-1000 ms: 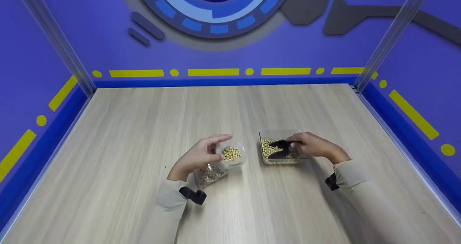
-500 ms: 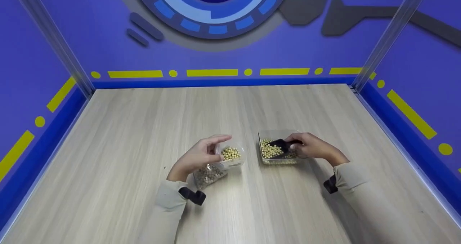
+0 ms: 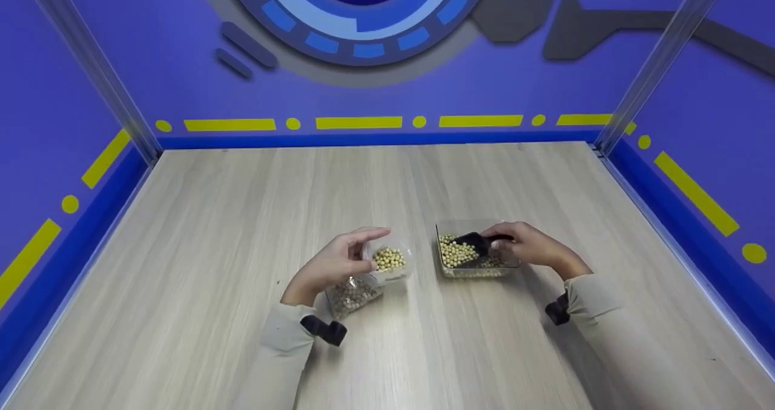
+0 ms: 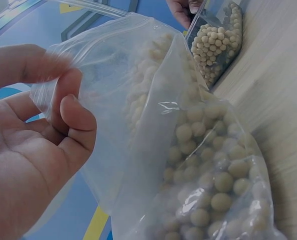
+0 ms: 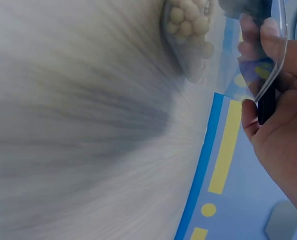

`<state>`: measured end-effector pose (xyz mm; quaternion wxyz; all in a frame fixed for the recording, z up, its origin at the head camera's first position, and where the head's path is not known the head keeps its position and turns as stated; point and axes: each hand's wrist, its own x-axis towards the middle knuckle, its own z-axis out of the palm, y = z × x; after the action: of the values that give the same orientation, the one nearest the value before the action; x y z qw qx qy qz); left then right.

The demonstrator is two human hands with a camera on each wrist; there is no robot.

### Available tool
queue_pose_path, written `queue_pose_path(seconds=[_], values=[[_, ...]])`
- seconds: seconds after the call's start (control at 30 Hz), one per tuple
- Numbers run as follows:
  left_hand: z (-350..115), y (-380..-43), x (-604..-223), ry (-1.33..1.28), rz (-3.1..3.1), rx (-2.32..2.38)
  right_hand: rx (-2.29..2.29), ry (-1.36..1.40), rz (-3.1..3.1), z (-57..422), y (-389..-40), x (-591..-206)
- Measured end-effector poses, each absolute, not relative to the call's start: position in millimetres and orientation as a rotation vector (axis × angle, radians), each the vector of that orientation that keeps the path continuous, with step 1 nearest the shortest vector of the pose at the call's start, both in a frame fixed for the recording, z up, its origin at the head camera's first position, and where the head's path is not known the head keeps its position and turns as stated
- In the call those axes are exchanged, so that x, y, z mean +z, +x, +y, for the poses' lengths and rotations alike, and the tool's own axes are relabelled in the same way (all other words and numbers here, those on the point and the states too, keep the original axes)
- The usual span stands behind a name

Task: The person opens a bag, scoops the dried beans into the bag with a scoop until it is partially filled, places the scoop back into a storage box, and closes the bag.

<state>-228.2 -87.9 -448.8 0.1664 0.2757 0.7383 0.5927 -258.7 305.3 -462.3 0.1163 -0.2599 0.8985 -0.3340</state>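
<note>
In the head view my left hand pinches the mouth of a clear plastic zip bag standing on the table. Through its walls and open top, small round pale-yellow balls are visible; they look like soybeans. In the left wrist view, thumb and fingers hold the rim of the bag. My right hand grips the handle of a black scoop inside a clear rectangular container. Soybean-like balls lie on the scoop and around it. The right wrist view shows the hand behind the container wall.
The container stands a short way right of the bag on a light wooden table. Blue panels with yellow marks rise at the back and both sides.
The scoop's dark blade, largely bare a second ago, now carries a load of the balls, with the right hand shifted only slightly. The left hand and bag stay put.
</note>
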Motion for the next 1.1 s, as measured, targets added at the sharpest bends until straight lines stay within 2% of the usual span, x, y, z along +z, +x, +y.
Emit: queue_pose_path(seconds=[0.37,1.1], values=[[-88.4,-227.8,-448.8,0.757,2.145,1.656,-1.009,-0.824,2.644,310.3,-262.8,-463.6],[-88.0,-227.4,-448.8,0.755,2.138,1.659,-1.066,-0.774,2.631,315.0,-264.9,-466.3]])
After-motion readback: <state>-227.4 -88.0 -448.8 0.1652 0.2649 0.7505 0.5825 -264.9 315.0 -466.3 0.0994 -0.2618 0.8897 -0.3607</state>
